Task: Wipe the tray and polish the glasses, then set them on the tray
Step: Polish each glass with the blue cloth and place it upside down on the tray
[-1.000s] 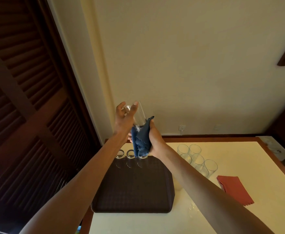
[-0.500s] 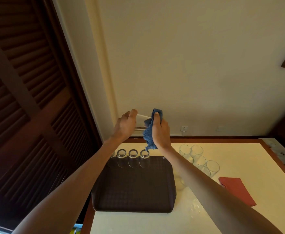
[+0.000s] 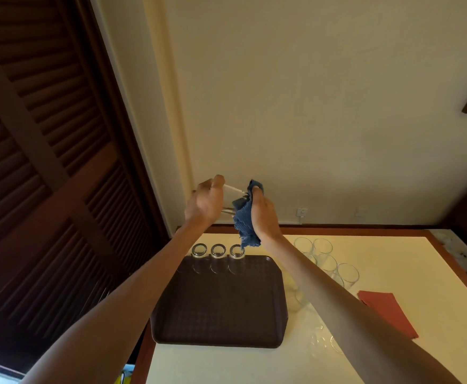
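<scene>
My left hand (image 3: 205, 202) grips a clear glass (image 3: 232, 199) lying sideways in the air above the table's far edge. Against the glass's open end, my right hand (image 3: 264, 214) holds a bunched blue cloth (image 3: 244, 223), which hangs down below the hand. A dark brown tray (image 3: 221, 306) lies on the cream table below. Three clear glasses (image 3: 217, 252) stand in a row along the tray's far edge; my left arm hides the tray's far left corner. Several more glasses (image 3: 327, 261) stand in a cluster on the table right of the tray.
A folded red cloth (image 3: 387, 311) lies on the table (image 3: 420, 273) at the right. More clear glasses (image 3: 319, 342) stand near the tray's right front corner, partly behind my right arm. Dark louvred doors (image 3: 46, 189) fill the left; a cream wall stands behind.
The glass went from upright to lying sideways between my hands. The blue cloth moved from around its lower part to its open end. The view tilted slightly.
</scene>
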